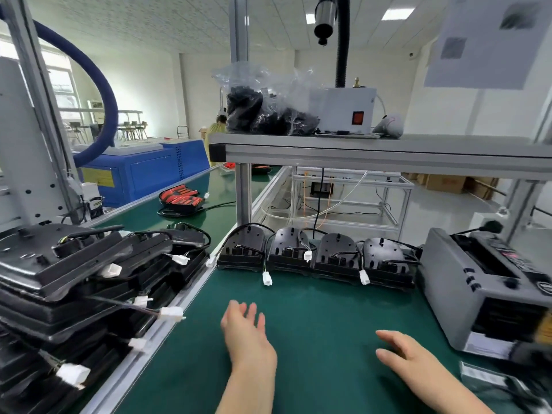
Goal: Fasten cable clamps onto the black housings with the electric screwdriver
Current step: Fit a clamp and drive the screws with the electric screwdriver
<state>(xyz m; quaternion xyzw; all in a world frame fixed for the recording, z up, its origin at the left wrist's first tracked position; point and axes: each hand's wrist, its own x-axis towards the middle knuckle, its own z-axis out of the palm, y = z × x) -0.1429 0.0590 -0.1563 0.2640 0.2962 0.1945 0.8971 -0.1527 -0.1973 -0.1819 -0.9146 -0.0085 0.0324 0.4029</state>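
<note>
Okay, head view, the only one. Both hands are empty. The left hand (248,333) hovers over the green mat (322,312) with its fingers loose and spread and its palm turned inward. The right hand (409,354) is low over the mat with its fingers stretched out flat; whether it touches the mat can't be told.

A row of four black housings (316,258) sits at the back edge of the mat, straight ahead of both hands and apart from them. The row's long axis runs left to right, and white plugs dangle off the front. The left hand is nearer the left-end housing, the right hand nearer the right end.

The screwdriver (325,19) hangs overhead, untouched, above and beyond the row, and is probably an easier reach for the right hand. A clear bag (263,112) of small black parts, possibly the clamps, lies on the shelf (388,150) above the row. More housings are stacked in a pile (74,279) off to the left.
</note>
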